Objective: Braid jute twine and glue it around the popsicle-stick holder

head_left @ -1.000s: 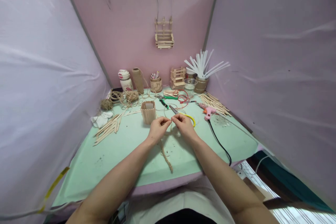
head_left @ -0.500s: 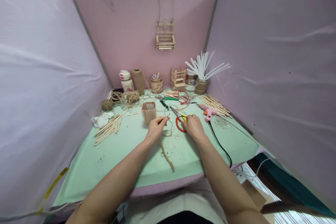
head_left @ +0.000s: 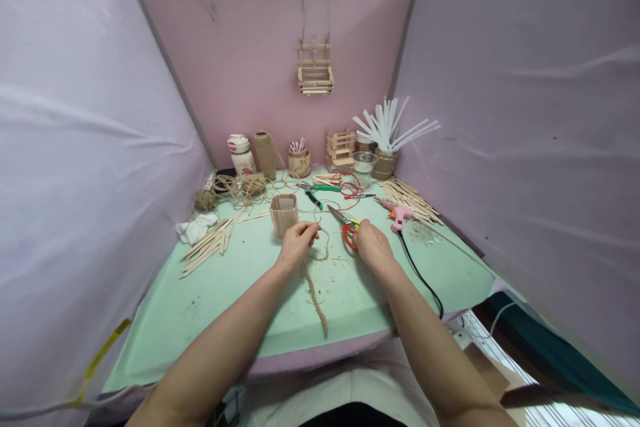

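Pinched between the fingers of my left hand [head_left: 299, 241] is a braided twine cord [head_left: 315, 297]; its braid hangs down over the table toward me and a thin loose end sticks up past my fingertips. My right hand [head_left: 373, 242] is closed on the handles of scissors [head_left: 350, 237] with red and yellow grips, the blades pointing away to the upper left. Just beyond my left hand stands a small cup made of wooden sticks [head_left: 283, 217]. Another thin strand of twine [head_left: 327, 243] curls on the table between my hands.
Loose wooden sticks lie left [head_left: 213, 245] and right [head_left: 410, 199]. A pink glue gun [head_left: 400, 215] with a black cable rests right of my right hand. Green-handled pliers [head_left: 326, 188], tangled twine [head_left: 250, 185] and a pot of white glue sticks [head_left: 386, 163] are farther back.
My right hand has lifted the scissors slightly and shifted them right, showing more of the blades. The hanging braid's lower end has swung a little left and toward me.
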A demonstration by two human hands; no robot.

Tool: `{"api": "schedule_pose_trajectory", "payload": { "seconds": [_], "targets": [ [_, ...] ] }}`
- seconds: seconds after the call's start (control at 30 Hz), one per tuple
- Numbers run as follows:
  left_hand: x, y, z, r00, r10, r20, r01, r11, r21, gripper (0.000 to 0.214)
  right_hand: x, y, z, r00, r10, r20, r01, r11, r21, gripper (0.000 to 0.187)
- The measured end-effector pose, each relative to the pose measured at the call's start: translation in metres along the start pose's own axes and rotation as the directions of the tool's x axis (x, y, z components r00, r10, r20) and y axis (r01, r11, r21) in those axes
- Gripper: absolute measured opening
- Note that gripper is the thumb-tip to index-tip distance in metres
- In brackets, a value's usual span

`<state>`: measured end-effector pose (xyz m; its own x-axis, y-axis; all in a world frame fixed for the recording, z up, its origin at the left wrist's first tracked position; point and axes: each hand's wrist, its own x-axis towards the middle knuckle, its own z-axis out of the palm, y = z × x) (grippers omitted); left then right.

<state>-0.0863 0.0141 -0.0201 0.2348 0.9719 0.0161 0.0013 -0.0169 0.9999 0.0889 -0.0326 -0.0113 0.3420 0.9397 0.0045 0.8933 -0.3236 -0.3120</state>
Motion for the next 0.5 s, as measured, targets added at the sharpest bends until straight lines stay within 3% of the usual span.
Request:
{"api": "schedule_pose_trajectory", "payload": {
  "seconds": [0.27,0.37,0.5],
  "targets": [
    [-0.001,0.004,0.0,0.999,-0.039,-0.035,0.036,0.996,-0.086,0.028,-0.031,0.02,-0.002,0.971,-0.186,-0.149,0.21,0.963,0.168,0.039],
    [0.0,0.004,0.001,0.999,-0.031,-0.042,0.026,0.994,-0.109,0.031,-0.041,0.022,-0.006,0.959,-0.257,-0.121,0.282,0.911,0.3,0.048],
    [-0.001,0.005,0.002,0.999,-0.004,-0.054,-0.005,0.989,-0.15,0.029,-0.056,0.021,-0.008,0.937,-0.349,-0.037,0.329,0.836,0.44,0.041]
  ]
}}
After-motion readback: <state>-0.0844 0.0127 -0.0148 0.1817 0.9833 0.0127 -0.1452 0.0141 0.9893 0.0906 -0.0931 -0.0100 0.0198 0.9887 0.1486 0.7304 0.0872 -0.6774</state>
